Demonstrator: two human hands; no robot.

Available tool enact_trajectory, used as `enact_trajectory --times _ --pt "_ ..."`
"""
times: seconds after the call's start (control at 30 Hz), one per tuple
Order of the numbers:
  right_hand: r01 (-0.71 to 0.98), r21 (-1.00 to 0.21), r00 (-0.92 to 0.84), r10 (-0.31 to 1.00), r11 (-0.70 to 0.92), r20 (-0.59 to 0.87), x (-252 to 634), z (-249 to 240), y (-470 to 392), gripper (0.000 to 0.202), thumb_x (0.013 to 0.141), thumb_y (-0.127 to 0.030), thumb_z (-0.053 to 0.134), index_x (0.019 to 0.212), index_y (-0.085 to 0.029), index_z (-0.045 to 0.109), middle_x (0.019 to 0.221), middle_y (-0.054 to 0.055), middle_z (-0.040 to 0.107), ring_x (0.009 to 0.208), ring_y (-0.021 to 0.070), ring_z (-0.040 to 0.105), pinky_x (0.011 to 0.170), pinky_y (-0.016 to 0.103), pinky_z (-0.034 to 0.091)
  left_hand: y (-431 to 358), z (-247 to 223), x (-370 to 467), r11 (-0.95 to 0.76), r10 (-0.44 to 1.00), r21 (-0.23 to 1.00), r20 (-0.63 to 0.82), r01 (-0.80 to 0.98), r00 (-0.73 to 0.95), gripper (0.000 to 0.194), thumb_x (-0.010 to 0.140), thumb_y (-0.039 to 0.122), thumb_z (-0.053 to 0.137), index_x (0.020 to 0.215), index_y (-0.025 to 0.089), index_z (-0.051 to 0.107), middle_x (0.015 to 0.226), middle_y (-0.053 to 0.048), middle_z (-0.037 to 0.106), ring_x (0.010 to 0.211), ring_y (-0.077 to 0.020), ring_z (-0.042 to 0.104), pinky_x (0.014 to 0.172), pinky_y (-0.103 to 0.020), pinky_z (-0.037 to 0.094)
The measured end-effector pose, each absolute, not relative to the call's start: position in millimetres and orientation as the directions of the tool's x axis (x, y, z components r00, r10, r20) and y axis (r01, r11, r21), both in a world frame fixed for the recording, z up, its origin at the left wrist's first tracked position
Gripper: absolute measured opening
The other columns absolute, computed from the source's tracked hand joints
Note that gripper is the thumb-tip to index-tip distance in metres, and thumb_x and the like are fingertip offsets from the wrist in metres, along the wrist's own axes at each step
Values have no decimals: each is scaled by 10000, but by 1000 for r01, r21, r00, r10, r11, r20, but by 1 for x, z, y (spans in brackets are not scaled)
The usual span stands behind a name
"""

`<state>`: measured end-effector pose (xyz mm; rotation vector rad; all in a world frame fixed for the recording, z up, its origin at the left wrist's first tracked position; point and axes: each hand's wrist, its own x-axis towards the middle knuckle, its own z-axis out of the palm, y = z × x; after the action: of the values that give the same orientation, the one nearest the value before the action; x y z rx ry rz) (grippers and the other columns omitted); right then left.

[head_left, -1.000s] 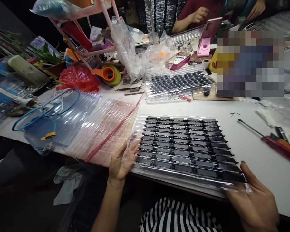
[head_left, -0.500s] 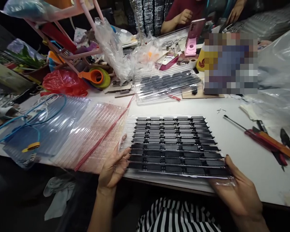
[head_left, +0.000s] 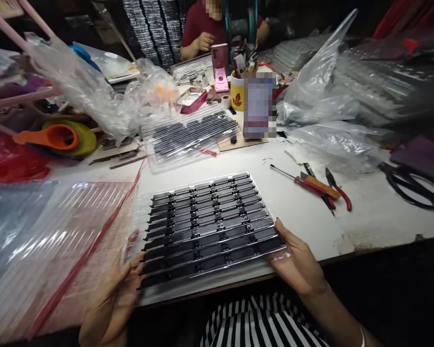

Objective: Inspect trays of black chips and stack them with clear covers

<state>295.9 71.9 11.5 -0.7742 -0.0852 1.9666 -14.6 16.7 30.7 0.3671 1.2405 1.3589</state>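
Between my hands is a clear plastic tray (head_left: pixel 132 217) with several rows of black parts (head_left: pixel 210 224) that have fine metal pins, like electronic chips or connectors. My left hand (head_left: pixel 112 289) is closed on the tray's left edge, slightly blurred, its thumb at the side. At the near right corner my right hand (head_left: pixel 300 260) grips the tray, its fingers partly hidden underneath. The tray is held at the table's front edge, its right side turned away from me. Beyond it lies another clear tray (head_left: pixel 152 166) with dark parts in it.
On the right lie a screwdriver (head_left: pixel 292 177), pliers (head_left: pixel 342 193) and black scissors (head_left: pixel 415 185). Ribbed clear plastic sheets (head_left: pixel 90 231) with a red strip (head_left: pixel 83 260) cover the left. A yellow cup (head_left: pixel 237 91) and a phone (head_left: pixel 219 58) stand behind. Across the table sits another person (head_left: pixel 198 36).
My view has swung to the right, bringing the scissors into sight. The tray, still in both hands, has turned so its right side points farther away.
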Motion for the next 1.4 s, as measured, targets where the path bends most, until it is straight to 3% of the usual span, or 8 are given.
enact_trajectory --times 0.17,0.3,0.5,0.87,1.03,1.4 --pt "-787 -426 -263 868 -446 -422 299 11 71 303 886 -299 576 1179 -262 642 1166 19 675 1115 192 593 1036 396 411 20 33 -12 245 828 732 -500 -636 -256 687 788 58 498 1431 250 354 1177 -84 676 1057 -249 643 882 -376 540" --pt "-789 -424 -274 872 -446 -406 299 11 71 314 878 -264 590 1188 -281 635 1180 6 669 1108 184 597 1041 392 408 16 35 -6 59 835 627 -457 -777 -306 684 796 143 478 1454 208 302 1333 -92 563 1184 -235 557 874 -316 541" --pt "-796 -417 -260 871 -438 -418 299 8 71 312 882 -267 588 1190 -287 633 1198 -1 660 1095 175 603 1045 376 405 11 33 7 -9 813 694 -414 -720 -409 776 691 30 457 1437 210 340 1411 -33 491 1316 -192 412 992 -281 458" --pt "-813 -394 -265 876 -428 -404 300 4 70 288 891 -259 572 1168 -285 646 1132 -26 689 1078 164 609 1023 347 438 10 20 7 -13 809 790 -352 -613 -471 616 754 188 486 1368 158 451 1453 -28 441 1316 -191 414 982 -248 467" --pt "-808 -412 -253 879 -421 -403 300 3 70 287 897 -257 562 1171 -289 642 1115 -27 694 1067 162 613 1010 348 454 12 21 11 0 789 793 -374 -610 -487 628 739 198 504 1365 183 459 1462 -21 431 1332 -184 390 1055 -273 399" --pt "-809 -417 -268 891 -415 -365 300 3 69 317 920 -262 521 1224 -284 606 1162 0 672 1082 172 601 1029 396 429 9 18 7 -15 809 751 -380 -660 -449 670 711 165 496 1378 149 439 1412 -70 494 1250 -199 492 944 -252 496"
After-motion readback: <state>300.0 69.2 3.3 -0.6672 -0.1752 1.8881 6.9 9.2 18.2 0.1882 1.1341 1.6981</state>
